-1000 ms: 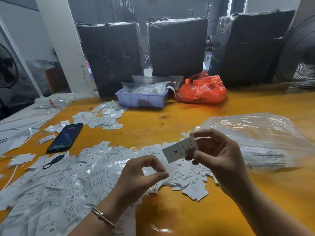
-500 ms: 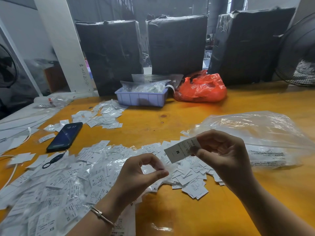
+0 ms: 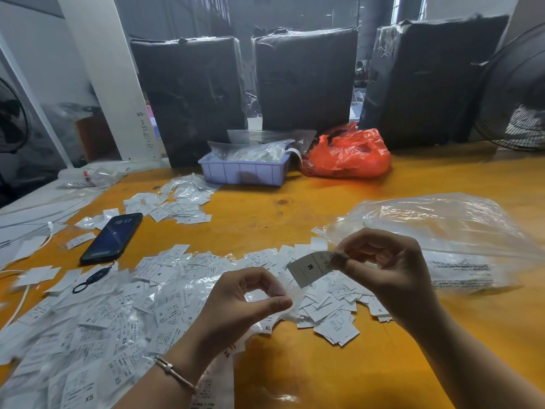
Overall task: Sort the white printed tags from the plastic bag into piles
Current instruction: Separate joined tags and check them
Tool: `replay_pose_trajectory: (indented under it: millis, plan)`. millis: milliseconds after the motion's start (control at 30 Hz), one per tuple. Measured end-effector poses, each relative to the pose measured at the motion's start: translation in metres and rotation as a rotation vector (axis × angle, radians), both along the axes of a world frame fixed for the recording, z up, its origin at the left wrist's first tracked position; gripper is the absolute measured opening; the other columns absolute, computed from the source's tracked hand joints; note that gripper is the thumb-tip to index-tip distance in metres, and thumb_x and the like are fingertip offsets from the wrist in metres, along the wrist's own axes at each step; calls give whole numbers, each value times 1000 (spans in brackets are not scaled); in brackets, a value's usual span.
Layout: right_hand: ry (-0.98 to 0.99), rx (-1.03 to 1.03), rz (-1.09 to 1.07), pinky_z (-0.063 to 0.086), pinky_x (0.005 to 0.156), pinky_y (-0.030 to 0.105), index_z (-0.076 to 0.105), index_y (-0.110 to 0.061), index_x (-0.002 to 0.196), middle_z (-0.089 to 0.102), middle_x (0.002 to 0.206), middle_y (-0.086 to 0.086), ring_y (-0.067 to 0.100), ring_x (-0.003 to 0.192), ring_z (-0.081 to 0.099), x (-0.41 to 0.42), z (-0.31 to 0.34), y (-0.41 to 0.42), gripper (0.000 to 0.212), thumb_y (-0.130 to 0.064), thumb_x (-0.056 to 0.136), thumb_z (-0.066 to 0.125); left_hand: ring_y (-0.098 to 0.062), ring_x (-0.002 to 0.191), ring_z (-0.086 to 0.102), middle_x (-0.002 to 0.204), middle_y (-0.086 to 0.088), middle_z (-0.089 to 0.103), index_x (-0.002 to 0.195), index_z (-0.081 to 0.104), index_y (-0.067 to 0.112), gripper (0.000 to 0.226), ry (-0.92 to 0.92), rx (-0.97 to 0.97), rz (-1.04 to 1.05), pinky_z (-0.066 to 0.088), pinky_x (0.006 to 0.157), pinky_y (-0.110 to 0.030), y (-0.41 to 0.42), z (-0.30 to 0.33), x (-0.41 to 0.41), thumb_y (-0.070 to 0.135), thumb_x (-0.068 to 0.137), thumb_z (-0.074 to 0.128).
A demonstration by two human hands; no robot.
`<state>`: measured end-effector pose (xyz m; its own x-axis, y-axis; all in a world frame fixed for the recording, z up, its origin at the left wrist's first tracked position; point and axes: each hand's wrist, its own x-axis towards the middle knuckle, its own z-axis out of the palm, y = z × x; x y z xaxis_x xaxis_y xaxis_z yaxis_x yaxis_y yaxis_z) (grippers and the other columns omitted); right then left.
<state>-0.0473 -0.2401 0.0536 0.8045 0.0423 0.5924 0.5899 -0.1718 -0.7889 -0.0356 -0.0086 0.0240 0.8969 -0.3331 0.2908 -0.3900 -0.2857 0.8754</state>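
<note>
My right hand [image 3: 386, 267] pinches one white printed tag [image 3: 311, 268] marked M by its right end, holding it above the table. My left hand [image 3: 244, 305] hovers just below and left of it, thumb and forefinger curled into a ring with nothing plainly between them. Under both hands a wide heap of white tags [image 3: 141, 305] spreads across the orange table [image 3: 309, 364], some in clear sleeves. A smaller pile of tags [image 3: 177, 205] lies farther back. The crumpled clear plastic bag [image 3: 442, 231] lies to the right, behind my right hand.
A black phone [image 3: 113, 236] and a black key ring [image 3: 94, 278] lie at the left by a white cable [image 3: 17, 302]. A purple tray [image 3: 244, 172], an orange bag [image 3: 348, 154] and black wrapped bundles [image 3: 306, 78] line the back. A fan [image 3: 519, 95] stands at the right.
My right hand has sunk a little with the tag, which now tilts down to the left, closer to my left hand. My left hand has kept its place and shape.
</note>
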Motion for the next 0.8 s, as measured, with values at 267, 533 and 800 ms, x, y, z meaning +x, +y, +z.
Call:
replay_pose_trajectory:
  millis: [267, 533, 800]
  plan:
    - [-5, 23, -24, 56, 65, 35, 71, -8, 74, 72, 71, 6, 23, 69, 68, 1, 1, -2, 18, 10, 71, 74, -16, 79, 68, 78, -2, 72, 76, 72, 18, 14, 74, -29, -64, 55, 82, -25, 0, 2, 0, 28, 72, 83]
    - [-57, -146, -195, 57, 59, 24, 67, -20, 113, 72, 73, -4, 12, 66, 68, 3, -4, -1, 44, 7, 78, 68, -14, 78, 68, 77, -2, 71, 74, 72, 18, 11, 98, -67, -89, 52, 77, -21, 0, 3, 0, 24, 74, 81]
    - [152, -357, 123, 47, 55, 23, 76, -22, 85, 69, 79, -15, 5, 71, 63, 1, -11, 20, 18, -39, 81, 70, -16, 80, 69, 78, -3, 73, 78, 72, 12, 18, 45, -81, -83, 52, 76, -21, -1, 2, -1, 27, 71, 80]
